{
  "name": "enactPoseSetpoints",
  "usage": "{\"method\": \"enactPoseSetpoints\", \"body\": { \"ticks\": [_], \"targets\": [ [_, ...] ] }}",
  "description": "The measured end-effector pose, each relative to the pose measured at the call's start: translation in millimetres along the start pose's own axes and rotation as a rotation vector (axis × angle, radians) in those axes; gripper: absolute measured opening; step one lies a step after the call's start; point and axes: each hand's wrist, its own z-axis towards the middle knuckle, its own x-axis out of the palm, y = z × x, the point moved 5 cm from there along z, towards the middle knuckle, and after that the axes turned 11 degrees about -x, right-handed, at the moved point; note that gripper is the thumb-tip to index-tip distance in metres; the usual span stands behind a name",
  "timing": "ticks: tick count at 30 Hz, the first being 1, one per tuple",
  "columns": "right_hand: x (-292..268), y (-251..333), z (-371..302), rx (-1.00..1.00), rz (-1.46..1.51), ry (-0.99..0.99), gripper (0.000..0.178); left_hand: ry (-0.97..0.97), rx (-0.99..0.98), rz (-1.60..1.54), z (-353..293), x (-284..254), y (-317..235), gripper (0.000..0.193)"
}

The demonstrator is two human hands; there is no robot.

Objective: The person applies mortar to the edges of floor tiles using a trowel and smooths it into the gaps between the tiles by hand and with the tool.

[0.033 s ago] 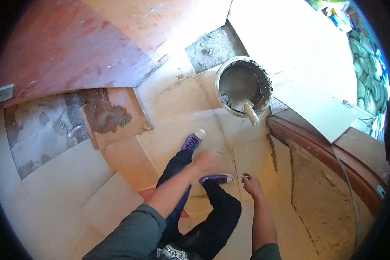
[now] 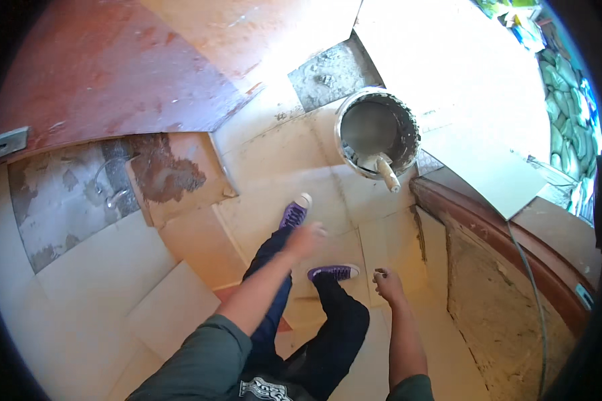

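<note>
My left hand (image 2: 306, 240) is smeared by motion over the tiled floor, between my two purple shoes (image 2: 294, 212). Its fingers are too blurred to read. My right hand (image 2: 388, 286) hangs beside the right shoe, with the fingers curled in; whether anything sits inside them is hidden. Both hands are apart from the bucket (image 2: 342, 142), which stands ahead of me with grey wet mortar (image 2: 368, 127) in it. A tool with a pale, mortar-smeared handle (image 2: 387, 173) leans over the bucket's near rim; its head is partly covered by mortar.
A reddish wooden door (image 2: 114, 73) spans the upper left. Loose tiles (image 2: 174, 307) lie at lower left, near a grey bare patch (image 2: 67, 200). A brown door frame (image 2: 481, 220) and a cable (image 2: 534, 281) run along the right. Green sacks (image 2: 565, 107) are piled at far right.
My left hand has shifted slightly left and nearer to me. The right hand stays nearly where it was, and the bucket and tool have not moved.
</note>
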Motion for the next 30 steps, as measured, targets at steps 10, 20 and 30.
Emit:
{"method": "enactPoseSetpoints", "body": {
  "ticks": [10, 20, 30],
  "targets": [
    [-32.2, 112.4, -134.4, 0.277, 0.338, -0.103, 0.04, -0.346, -0.735, -0.09, -226.3, -251.2, 163.5, 0.037],
    [-23.1, 198.6, -129.5, 0.211, 0.604, -0.164, 0.038, -0.266, -0.575, -0.455, -243.5, -270.1, 81.0, 0.036],
    [-64.1, 251.1, -81.6, 0.175, 0.727, -0.28, 0.036, -0.072, -0.41, -0.233, -154.9, -333.7, -167.6, 0.037]
  ]
}}
